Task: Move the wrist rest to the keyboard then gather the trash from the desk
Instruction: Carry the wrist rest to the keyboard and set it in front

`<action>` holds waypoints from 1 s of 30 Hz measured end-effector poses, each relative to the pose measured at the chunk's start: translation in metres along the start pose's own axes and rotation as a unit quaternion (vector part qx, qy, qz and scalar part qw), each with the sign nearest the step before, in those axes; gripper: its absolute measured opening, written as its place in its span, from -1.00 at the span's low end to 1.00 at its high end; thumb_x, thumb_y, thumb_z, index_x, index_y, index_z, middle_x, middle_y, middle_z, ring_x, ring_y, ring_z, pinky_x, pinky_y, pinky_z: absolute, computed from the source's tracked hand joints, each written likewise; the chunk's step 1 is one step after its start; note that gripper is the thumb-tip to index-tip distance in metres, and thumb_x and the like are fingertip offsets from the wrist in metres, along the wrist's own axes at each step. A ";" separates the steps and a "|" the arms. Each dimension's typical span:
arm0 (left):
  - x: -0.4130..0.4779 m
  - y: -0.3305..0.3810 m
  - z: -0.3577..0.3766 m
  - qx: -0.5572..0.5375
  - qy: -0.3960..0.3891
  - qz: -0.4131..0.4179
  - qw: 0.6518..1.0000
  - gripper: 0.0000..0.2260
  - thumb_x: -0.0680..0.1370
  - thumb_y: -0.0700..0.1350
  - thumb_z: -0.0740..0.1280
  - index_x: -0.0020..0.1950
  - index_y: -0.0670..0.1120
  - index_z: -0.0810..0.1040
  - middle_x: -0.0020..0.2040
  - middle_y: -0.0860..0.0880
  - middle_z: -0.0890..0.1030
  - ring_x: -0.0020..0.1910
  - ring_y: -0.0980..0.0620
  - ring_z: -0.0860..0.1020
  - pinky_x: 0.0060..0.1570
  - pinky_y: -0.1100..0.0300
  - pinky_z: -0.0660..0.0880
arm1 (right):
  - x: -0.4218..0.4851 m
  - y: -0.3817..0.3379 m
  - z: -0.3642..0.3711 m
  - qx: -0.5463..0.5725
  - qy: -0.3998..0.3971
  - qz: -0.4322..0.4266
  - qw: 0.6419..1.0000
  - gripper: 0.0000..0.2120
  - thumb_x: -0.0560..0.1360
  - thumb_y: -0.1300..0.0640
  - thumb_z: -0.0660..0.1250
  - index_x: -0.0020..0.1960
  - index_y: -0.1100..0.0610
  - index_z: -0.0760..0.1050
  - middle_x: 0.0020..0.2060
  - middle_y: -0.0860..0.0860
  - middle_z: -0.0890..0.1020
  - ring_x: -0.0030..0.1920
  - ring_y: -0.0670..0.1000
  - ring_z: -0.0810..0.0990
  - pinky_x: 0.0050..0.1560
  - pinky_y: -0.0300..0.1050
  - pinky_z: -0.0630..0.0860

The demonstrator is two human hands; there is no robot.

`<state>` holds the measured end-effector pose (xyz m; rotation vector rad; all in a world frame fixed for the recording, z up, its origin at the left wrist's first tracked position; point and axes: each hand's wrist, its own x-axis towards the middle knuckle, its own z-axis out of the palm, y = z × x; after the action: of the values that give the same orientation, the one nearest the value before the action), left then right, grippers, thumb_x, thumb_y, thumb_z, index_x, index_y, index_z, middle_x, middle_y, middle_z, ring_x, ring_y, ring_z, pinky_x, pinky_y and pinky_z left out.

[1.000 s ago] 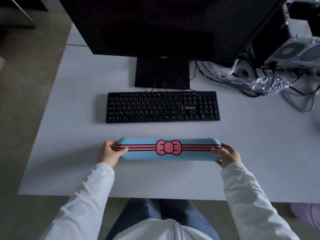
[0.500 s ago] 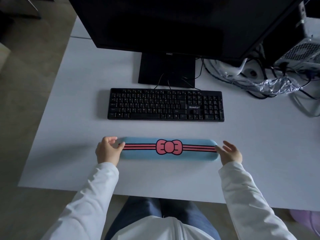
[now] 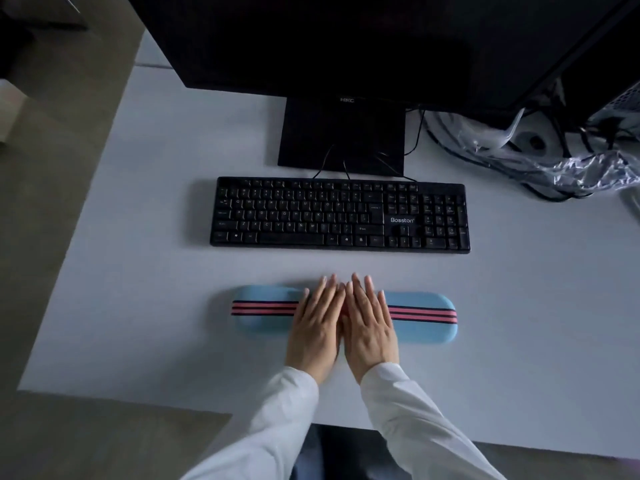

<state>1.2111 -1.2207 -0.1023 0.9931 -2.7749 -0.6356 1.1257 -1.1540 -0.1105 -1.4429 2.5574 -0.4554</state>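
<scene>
A long blue wrist rest (image 3: 424, 317) with pink and black stripes lies flat on the white desk (image 3: 156, 271), a short gap in front of the black keyboard (image 3: 341, 216). My left hand (image 3: 317, 323) and my right hand (image 3: 369, 323) lie side by side, palms down with fingers stretched out, on the middle of the wrist rest and hide its pink bow. Neither hand grips anything. Crumpled clear plastic wrap (image 3: 585, 169) lies among cables at the back right.
A dark monitor (image 3: 346, 39) on a black stand (image 3: 341, 133) rises behind the keyboard. Tangled cables (image 3: 450, 140) and a computer case (image 3: 623, 102) crowd the back right corner. The desk's left edge drops to the floor (image 3: 52, 168).
Both hands have left the ends of the wrist rest and come together flat on its middle. The wrist rest now lies on the desk, slightly closer to the keyboard.
</scene>
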 end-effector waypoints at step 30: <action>-0.043 -0.113 -0.047 0.071 -0.022 -0.136 0.988 -0.50 0.60 0.05 -0.18 0.45 -0.16 0.20 0.41 -0.24 0.38 0.43 -0.08 0.20 0.44 0.25 -0.04 | -0.032 0.077 -0.035 -0.084 -0.025 0.123 0.988 -0.44 0.58 -0.07 -0.20 0.51 0.16 -0.01 0.53 -0.14 -0.18 0.51 -0.15 -0.26 0.51 -0.16 -0.25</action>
<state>1.3219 -1.2883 -0.1076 1.4221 -2.7771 -0.5013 1.0704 -1.0835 -0.1044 -1.1442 2.7405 -0.1668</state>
